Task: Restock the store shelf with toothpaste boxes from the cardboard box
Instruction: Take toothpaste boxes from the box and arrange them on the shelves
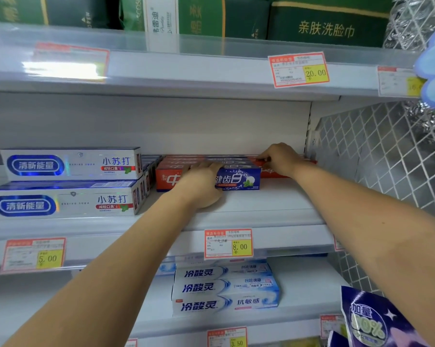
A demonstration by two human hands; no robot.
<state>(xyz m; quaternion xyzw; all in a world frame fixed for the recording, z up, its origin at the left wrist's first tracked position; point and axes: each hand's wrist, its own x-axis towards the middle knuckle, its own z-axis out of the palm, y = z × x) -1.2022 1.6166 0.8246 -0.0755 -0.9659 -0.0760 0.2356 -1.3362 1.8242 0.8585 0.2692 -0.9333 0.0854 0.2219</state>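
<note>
- Head view: the middle shelf [261, 206] carries a row of red-and-blue toothpaste boxes [211, 159], one behind another, just right of the stacked silver-blue boxes [68, 164].
- Left hand [201, 182]: grip holds the front box [239, 180], fingers curled over its top edge, palm against its face.
- Right hand [280, 159]: further back and to the right, fingers bent down onto a red box [274, 174] beside the row. Grip clasping or only pressing, cannot tell.
- Price tag [228, 244] on the shelf edge below the hands reads 8.00.
- Lower shelf: white-blue boxes [224, 288] stacked three high.
- Upper shelf: green packs [324, 23].
</note>
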